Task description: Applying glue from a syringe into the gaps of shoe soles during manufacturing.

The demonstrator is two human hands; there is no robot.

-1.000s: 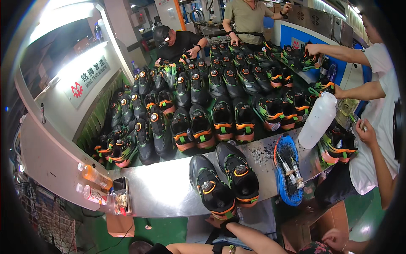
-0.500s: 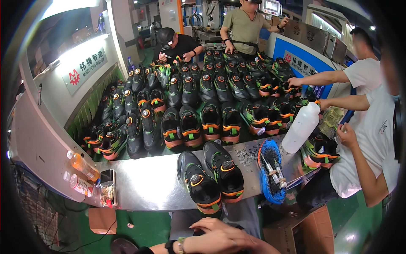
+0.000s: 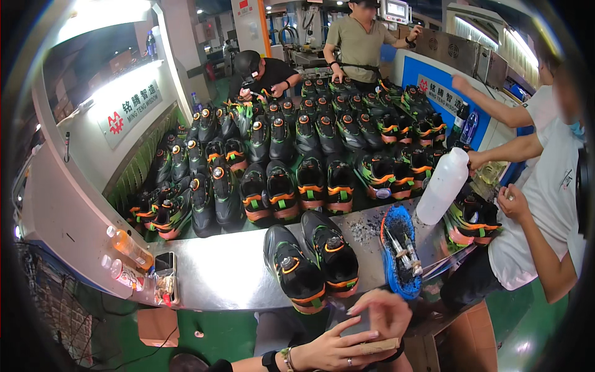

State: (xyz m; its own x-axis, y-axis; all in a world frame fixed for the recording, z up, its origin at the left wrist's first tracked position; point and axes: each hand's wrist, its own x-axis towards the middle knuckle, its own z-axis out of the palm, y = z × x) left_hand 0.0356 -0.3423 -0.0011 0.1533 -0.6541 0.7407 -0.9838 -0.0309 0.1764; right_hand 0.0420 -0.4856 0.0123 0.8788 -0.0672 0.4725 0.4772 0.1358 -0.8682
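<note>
Tan piece [image 3: 375, 346] in left fingers [image 3: 359, 338], clear of table edge [image 3: 229, 306].

At six o'clock we saw smooth, matt black uppers on the pair of shoes [image 3: 294, 263], set on a bench [image 3: 226, 273] of smooth metal, glossy with glare. At five, the flat tan piece [image 3: 378, 346] looked matt, its material unclear to us. Four o'clock gave us rough dark grit in a blue plastic-looking tray [image 3: 406, 291]; three, a translucent white plastic bottle [image 3: 441, 189]; eight, a glossy-screened phone [image 3: 164, 263]; one, a matt cloth shirt [image 3: 356, 43].
</note>
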